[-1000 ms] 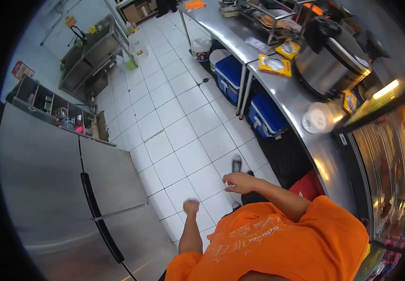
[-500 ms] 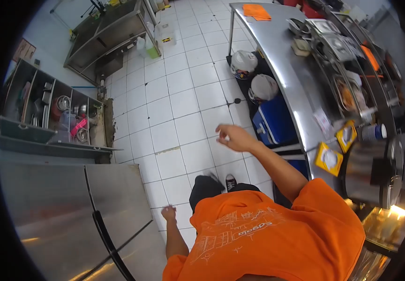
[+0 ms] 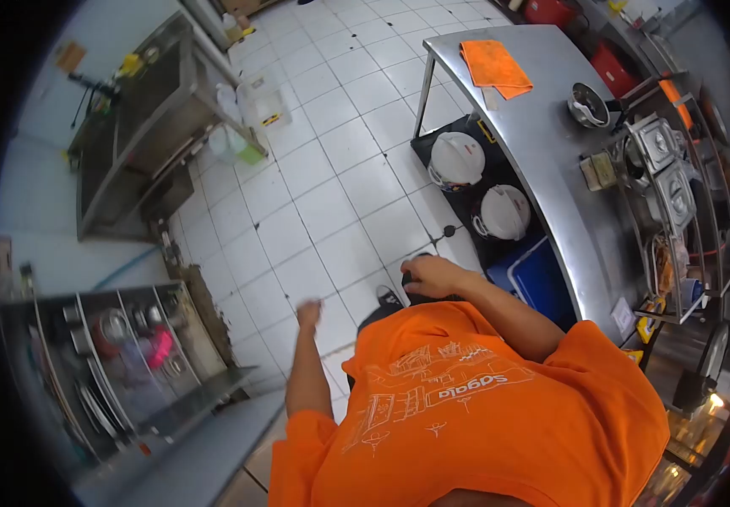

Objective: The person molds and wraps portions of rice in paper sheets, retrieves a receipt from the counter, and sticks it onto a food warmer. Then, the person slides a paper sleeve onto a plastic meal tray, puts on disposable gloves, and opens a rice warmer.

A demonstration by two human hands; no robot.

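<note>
White tiles [image 3: 331,245] show between left hand [image 3: 308,313] and right hand [image 3: 434,277]

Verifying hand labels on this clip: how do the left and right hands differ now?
Left hand is blurred; right hand is clearer, fingers loosely curled. Left forearm runs nearly straight up the frame; right forearm slants inward toward the middle. Left hand shows against white floor tiles; right hand appears nearer the blue cooler in frame. Shared: both bare, nothing visibly held.
</note>
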